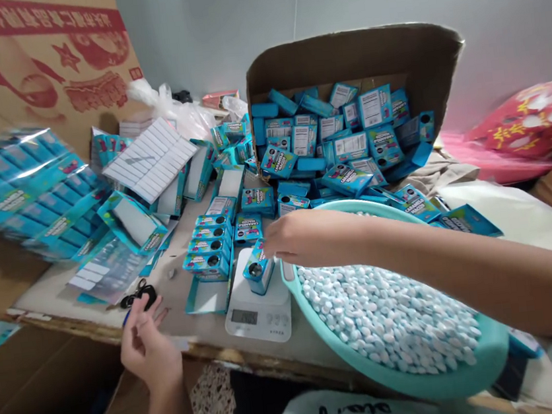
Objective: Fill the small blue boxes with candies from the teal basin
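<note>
Looks like a weighing step: on the pan of the white kitchen scale [237,296], a small blue box [257,272], with a round dark window at the near end. Cannot make out the blurred figures on the display. At the box's far end, fingers of the right hand [287,240], bunched close together and apparently touching; cannot tell whether gripping or only steadying. Calls next, in judgement, for easing off to leave the box's weight alone on the pan, or for a firm pinch to lift clear.

Just right of the scale, a teal basin [426,387] of small pale wrapped candies [382,314], handle close against the pan and right forearm across the top: easy to nudge. Just left, a pile of matching boxes [207,260] in and beside an open display tray [198,301]; little room for setting down sideways.

Farther left, at the near edge of the worktop [181,304], the left hand [151,344], loosely curled with a narrow gap between fingers, nothing visibly held; just beyond, a black cord [141,295]. Far left, plastic-wrapped packs [29,188]. Beyond the basin, a large carton [353,58] heaped with more boxes.
</note>
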Motion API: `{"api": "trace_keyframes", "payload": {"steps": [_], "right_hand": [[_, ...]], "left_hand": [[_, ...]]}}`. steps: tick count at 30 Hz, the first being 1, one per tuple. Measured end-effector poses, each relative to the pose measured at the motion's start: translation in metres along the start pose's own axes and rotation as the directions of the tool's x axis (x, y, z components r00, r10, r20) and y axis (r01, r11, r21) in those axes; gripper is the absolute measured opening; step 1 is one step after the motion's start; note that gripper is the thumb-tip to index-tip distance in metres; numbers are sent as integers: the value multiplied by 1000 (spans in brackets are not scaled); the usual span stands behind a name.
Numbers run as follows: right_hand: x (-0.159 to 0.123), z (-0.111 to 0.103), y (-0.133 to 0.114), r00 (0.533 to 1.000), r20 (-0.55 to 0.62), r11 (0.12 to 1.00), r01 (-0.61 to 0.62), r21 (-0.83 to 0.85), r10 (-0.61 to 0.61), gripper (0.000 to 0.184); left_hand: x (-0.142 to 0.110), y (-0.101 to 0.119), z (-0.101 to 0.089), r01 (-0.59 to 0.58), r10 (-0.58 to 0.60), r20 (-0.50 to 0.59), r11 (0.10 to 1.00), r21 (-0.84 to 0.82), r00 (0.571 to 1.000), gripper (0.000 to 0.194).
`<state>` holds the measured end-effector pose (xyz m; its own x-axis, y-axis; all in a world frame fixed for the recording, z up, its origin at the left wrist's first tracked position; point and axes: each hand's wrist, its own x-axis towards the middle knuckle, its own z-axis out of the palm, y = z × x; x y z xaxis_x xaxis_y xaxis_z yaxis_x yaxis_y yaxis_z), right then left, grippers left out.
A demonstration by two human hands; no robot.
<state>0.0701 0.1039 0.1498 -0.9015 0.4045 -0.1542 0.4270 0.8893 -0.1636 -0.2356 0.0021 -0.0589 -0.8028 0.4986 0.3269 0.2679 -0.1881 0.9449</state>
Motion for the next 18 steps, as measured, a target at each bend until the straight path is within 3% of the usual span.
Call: {"api": "trace_keyframes", "payload": {"steps": [3,6,10,13,15,18], "right_hand": [[26,2,-4,985,103,982,148,-118,-136,24],[37,10,-7,970,145,967,215,-137,-195,31],[34,26,1,975,6,973,220,-76,-220,36],[25,26,3,984,-94,988,152,-33,-154,37],[13,15,-8,980,-154,992,123,-16,-124,37],[-17,-5,-44,962,-198,977,203,69,-186,36]], "left_hand": [[1,-2,-1,-5,4,-23,1000,-30,1000,45],[1,-4,-2,-14,12,-46,999,-48,999,41],[1,-5,-2,-21,20,-34,1000,-22,999,42],[0,-4,-2,-21,22,-19,999,24,1000,46],[0,-3,-2,-20,21,-19,999,36,1000,45],[0,-2,-2,-6,6,-24,1000,25,1000,42]]}}
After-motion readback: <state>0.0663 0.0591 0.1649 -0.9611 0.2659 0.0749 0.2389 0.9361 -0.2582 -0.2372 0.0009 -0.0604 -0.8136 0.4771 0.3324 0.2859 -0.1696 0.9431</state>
